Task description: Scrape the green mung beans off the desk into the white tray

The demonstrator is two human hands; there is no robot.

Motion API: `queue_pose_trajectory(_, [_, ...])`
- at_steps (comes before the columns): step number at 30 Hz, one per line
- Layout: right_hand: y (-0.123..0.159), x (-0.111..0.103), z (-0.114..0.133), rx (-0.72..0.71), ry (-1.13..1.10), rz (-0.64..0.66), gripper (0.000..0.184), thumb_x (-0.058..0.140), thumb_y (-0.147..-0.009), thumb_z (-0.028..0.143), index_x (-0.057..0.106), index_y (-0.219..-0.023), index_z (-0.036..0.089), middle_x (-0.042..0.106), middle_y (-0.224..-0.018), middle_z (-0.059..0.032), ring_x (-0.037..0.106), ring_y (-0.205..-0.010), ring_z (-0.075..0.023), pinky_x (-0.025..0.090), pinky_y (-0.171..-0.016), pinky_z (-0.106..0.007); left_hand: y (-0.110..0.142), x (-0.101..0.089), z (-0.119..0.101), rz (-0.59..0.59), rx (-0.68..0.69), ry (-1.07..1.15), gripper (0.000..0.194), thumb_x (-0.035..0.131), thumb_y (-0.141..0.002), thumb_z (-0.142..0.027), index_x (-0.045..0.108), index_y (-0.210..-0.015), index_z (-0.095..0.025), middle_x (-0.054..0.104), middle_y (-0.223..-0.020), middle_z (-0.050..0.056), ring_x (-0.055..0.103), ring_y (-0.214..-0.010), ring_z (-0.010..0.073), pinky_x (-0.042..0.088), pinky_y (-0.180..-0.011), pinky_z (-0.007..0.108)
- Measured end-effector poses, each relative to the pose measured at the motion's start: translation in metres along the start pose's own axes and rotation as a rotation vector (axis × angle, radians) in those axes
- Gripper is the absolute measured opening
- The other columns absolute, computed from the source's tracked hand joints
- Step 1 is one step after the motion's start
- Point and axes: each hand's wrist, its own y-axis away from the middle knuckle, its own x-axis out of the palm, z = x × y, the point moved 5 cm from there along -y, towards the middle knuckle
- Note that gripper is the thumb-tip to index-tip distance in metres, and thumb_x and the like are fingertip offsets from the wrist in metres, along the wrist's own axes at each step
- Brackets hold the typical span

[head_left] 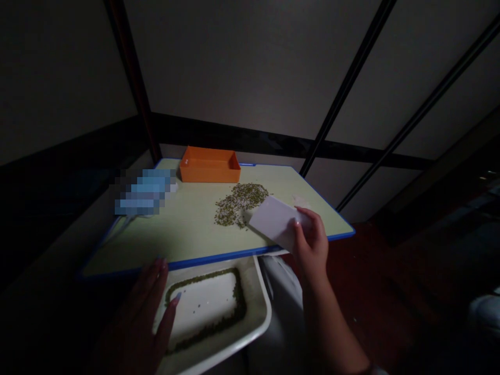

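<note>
Head view, forward-down over table (187, 224)

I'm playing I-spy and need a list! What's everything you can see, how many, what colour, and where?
Tabletop: 1, pale green with blue edge, middle.
Tray: 1, white, by the tabletop's near edge.
Small bits: too many to count, greenish, on tabletop and in tray.
Card: 1, white, over tabletop's near edge.
Box: 1, orange, tabletop's far side.
Blurred thing: 1, blue, tabletop's left end.
Cloth: 1, grey, right of tray.
Wall panels: several, greyish, behind.
Strips: several, black, along panels.
Floor: dark red, lower right.
Left hand: 1, bare, at tray's left side.
Right hand: 1, bare, gripping card.
</note>
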Motion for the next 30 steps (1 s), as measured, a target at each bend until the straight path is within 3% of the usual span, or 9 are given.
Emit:
queue_pose_trajectory(8, [0.0029, 0.0041, 0.0009, 0.003, 0.024, 0.088, 0.022, 0.055, -0.09, 0.033, 0.06, -0.109, 0.023, 0.066, -0.111, -0.0073, 0.061, -0.104, -0.0231, 0.048, -0.088, -0.037, 0.0016, 0.0031, 0.0031, 0.01, 0.024, -0.002, 0.064, 0.037, -0.089, -0.042, 0.019, -0.149, -0.03, 0.04, -0.153, 0.005, 0.038, -0.139, 0.0233, 0.048, -0.105, 0.045])
queue_pose_trajectory(17, [0.0037, 0.0057, -0.0069, 0.022, 0.013, 0.112, 0.022, 0.055, -0.09, 0.032, 0.059, -0.11, 0.025, 0.067, -0.112, -0.0067, 0.062, -0.106, -0.0229, 0.048, -0.092, -0.038, 0.002, 0.0042, 0.0036, 0.024, -0.01, 0.02, 0.066, 0.04, -0.088, -0.041, 0.018, -0.149, -0.032, 0.041, -0.153, 0.004, 0.037, -0.139, 0.0234, 0.047, -0.105, 0.046])
queue_pose_trajectory(30, [-0.0003, 0.0028, -0.0069, 0.009, 0.068, 0.09, 0.02, 0.053, -0.089, 0.03, 0.058, -0.107, 0.024, 0.067, -0.106, -0.0063, 0.062, -0.1, -0.0227, 0.048, -0.085, -0.036, 0.0029, 0.0041, 0.0038, 0.013, 0.013, 0.021, 0.065, 0.039, -0.088, -0.04, 0.019, -0.149, -0.031, 0.039, -0.154, 0.003, 0.038, -0.139, 0.0229, 0.046, -0.107, 0.044])
